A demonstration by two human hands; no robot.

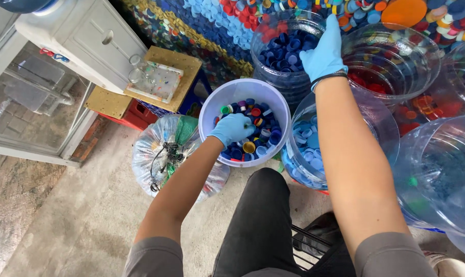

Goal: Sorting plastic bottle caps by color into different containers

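A white bucket on the floor in front of my knees holds several mixed-colour bottle caps. My left hand, in a blue glove, is down inside it with its fingers curled into the caps. My right hand, also gloved in blue, reaches over the rim of a clear jar that holds dark blue caps; its fingers are bent downward, and what they hold is hidden. A clear jar of light blue caps stands under my right forearm.
More clear jars stand at right: one with red caps, one with orange-red caps, and a large one nearest me. A tied clear plastic bag lies left of the bucket. A wall of caps rises behind; a wooden board and white cabinet are at left.
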